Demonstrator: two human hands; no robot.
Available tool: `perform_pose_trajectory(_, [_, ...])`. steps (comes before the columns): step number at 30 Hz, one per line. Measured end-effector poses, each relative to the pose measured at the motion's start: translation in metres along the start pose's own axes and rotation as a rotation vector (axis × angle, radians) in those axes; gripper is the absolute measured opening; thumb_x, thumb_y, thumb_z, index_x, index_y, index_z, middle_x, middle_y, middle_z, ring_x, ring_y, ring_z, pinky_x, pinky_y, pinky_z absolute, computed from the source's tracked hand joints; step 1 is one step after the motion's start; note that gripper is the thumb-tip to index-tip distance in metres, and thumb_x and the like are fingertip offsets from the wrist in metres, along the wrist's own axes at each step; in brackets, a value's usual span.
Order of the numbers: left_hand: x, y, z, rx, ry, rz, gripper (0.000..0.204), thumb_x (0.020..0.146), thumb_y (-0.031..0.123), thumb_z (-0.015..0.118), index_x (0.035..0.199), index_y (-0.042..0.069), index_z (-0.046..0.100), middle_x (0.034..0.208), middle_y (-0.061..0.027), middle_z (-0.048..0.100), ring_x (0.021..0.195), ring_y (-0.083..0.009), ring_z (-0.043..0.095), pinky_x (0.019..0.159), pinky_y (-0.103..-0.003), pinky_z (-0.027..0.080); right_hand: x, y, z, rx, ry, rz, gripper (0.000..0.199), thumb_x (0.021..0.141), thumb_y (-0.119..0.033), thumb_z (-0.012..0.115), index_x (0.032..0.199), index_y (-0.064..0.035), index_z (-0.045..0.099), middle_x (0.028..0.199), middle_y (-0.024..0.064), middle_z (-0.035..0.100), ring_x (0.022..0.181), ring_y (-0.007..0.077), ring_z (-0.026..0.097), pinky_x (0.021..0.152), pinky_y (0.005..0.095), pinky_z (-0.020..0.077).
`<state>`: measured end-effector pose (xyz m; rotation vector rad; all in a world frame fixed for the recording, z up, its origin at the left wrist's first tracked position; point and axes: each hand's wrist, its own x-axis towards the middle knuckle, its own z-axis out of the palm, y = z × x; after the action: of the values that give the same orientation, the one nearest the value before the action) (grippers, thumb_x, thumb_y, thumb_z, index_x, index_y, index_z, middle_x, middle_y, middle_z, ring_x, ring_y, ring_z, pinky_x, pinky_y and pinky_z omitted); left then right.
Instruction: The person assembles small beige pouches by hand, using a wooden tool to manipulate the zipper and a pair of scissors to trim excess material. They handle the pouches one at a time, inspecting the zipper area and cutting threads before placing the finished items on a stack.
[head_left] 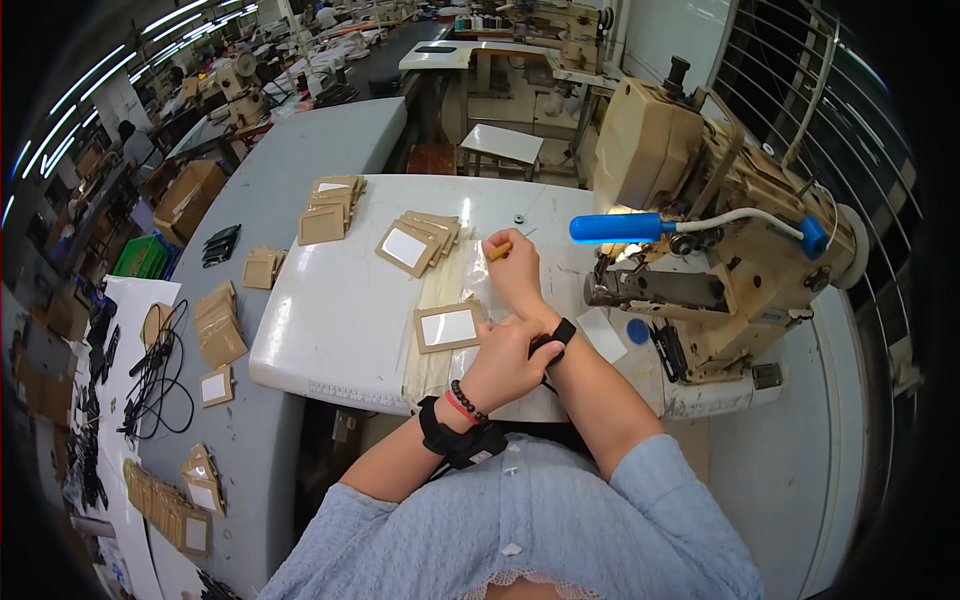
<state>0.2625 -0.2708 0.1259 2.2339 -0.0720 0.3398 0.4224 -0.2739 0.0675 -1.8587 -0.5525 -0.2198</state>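
My right hand [517,272] is closed around the short yellow-brown handle of an awl [499,251], its thin metal tip pointing up and to the right. Across my right forearm reaches my left hand [505,358], its fingers bent round the black wristband [564,331] on my right wrist. Just left of my left hand, a tan card holder [447,328] with a white window lies flat on the white sewing table [320,290]. A fanned stack of similar card holders [410,245] sits farther back, beside clear tape stuck on the tabletop.
A sewing machine [700,270] with a blue lamp [620,229] stands at the right. Black tweezers or snips [668,352] and a blue disc [638,331] lie by its base. More stacks [218,325] and a black cable [160,375] are on the grey table at left.
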Motion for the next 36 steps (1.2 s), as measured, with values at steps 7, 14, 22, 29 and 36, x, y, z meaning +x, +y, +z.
perform_pose_trajectory(7, [-0.015,-0.005,-0.001,-0.166,0.432,0.082,0.064,0.081,0.016,0.077,0.135,0.007,0.045,0.149,-0.0163,0.034,0.110,-0.0256,0.058,0.088,-0.035,0.052,0.024,0.004,-0.023,0.244,0.039,0.170,0.013,0.087,-0.012,0.068,0.090,-0.0008,0.063,0.085,0.0069,0.071,0.072,0.0090,0.059,0.068,0.0237,0.0489])
perform_pose_trajectory(14, [-0.006,-0.043,0.024,-0.738,-0.081,-0.317,0.063,0.083,0.028,0.077,0.129,-0.005,0.049,0.121,-0.0147,0.059,0.099,-0.0128,0.061,0.079,-0.026,0.051,0.018,-0.008,-0.021,0.475,0.011,0.315,0.013,0.089,-0.013,0.067,0.092,-0.0012,0.062,0.088,0.0076,0.071,0.074,0.0093,0.059,0.070,0.0235,0.0484])
perform_pose_trajectory(22, [-0.012,-0.042,0.021,-0.943,-0.271,-0.438,0.033,0.087,0.027,0.072,0.101,-0.002,0.062,0.087,-0.0070,0.069,0.080,-0.0115,0.065,0.074,-0.025,0.051,0.013,-0.003,-0.019,-0.030,0.215,-0.065,0.021,0.087,-0.016,0.070,0.089,0.0011,0.059,0.082,0.0066,0.068,0.073,0.0130,0.060,0.069,0.0267,0.0493])
perform_pose_trajectory(29, [-0.016,-0.042,0.025,-0.784,-0.211,-0.359,0.040,0.086,0.028,0.074,0.107,-0.003,0.061,0.090,-0.0059,0.068,0.080,-0.0096,0.063,0.073,-0.024,0.051,0.014,-0.009,-0.012,0.456,0.072,0.297,0.013,0.086,-0.011,0.068,0.091,0.0000,0.062,0.085,0.0103,0.069,0.073,0.0155,0.062,0.068,0.0292,0.0491])
perform_pose_trajectory(36, [-0.018,-0.042,0.024,-0.770,-0.120,-0.314,0.045,0.085,0.030,0.075,0.109,-0.005,0.061,0.090,-0.0046,0.068,0.079,-0.0072,0.062,0.070,-0.021,0.050,0.007,-0.010,-0.015,0.527,-0.016,0.423,0.012,0.090,-0.015,0.066,0.096,-0.0056,0.061,0.091,0.0052,0.071,0.076,0.0089,0.057,0.065,0.0221,0.0446])
